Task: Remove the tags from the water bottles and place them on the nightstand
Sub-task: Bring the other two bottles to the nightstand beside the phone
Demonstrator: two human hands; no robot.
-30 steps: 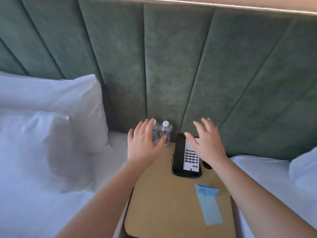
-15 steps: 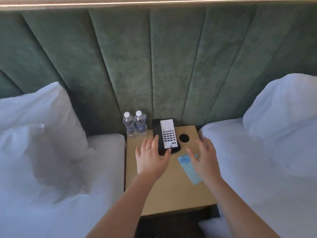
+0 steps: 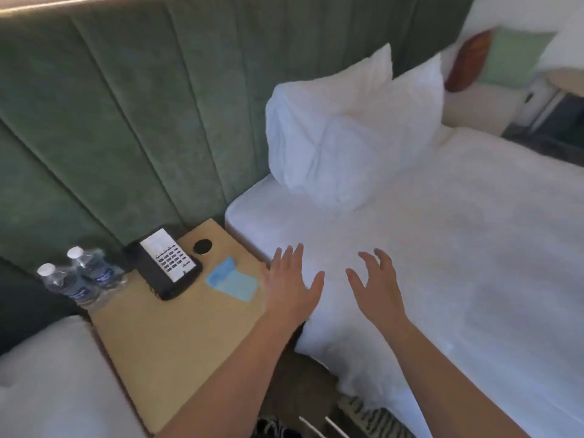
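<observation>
Two clear water bottles with white caps stand side by side at the back left corner of the tan nightstand (image 3: 177, 336): one bottle (image 3: 68, 286) further left, the other bottle (image 3: 94, 268) beside it. Pale blue paper tags (image 3: 232, 279) lie flat on the nightstand near its right edge. My left hand (image 3: 292, 287) hovers empty with fingers spread over the nightstand's right edge, just right of the tags. My right hand (image 3: 376, 286) is empty too, fingers apart, over the white bed on the right.
A black phone with a white keypad (image 3: 167, 263) lies between the bottles and the tags. A round dark hole (image 3: 202, 246) sits behind the tags. White beds flank the nightstand, with pillows (image 3: 341, 128) on the right bed and a green padded headboard (image 3: 126, 121) behind.
The view has swung right and both hands have drawn back from the bottles and phone toward the right bed. The bottles and tags stay where they were.
</observation>
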